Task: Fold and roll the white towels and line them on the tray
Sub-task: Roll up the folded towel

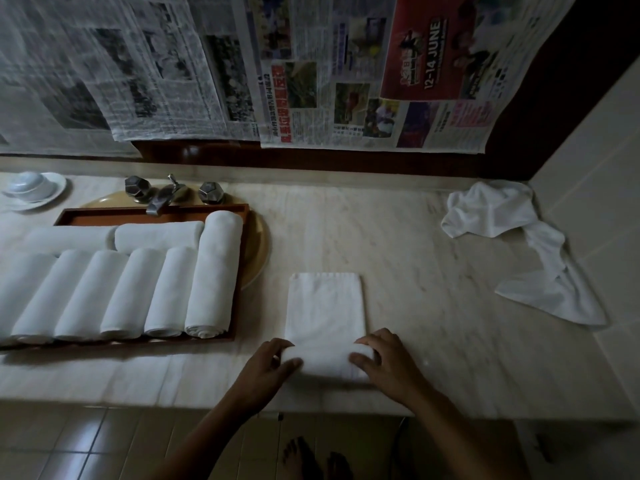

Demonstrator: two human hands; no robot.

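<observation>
A folded white towel (pixel 325 306) lies flat on the marble counter, its near end rolled up. My left hand (pixel 268 370) grips the left end of that roll and my right hand (pixel 384 365) grips the right end. To the left stands a brown wooden tray (pixel 242 271) holding several rolled white towels (pixel 214 275), most in a row side by side and others laid across behind them. A loose, crumpled white towel (pixel 519 244) lies at the far right of the counter.
The tray rests over a sink with a metal tap (pixel 162 197) and two faceted handles. A white bowl on a saucer (pixel 33 188) sits far left. Newspaper sheets (pixel 311 71) hang on the wall behind. A tiled wall (pixel 602 202) borders the right.
</observation>
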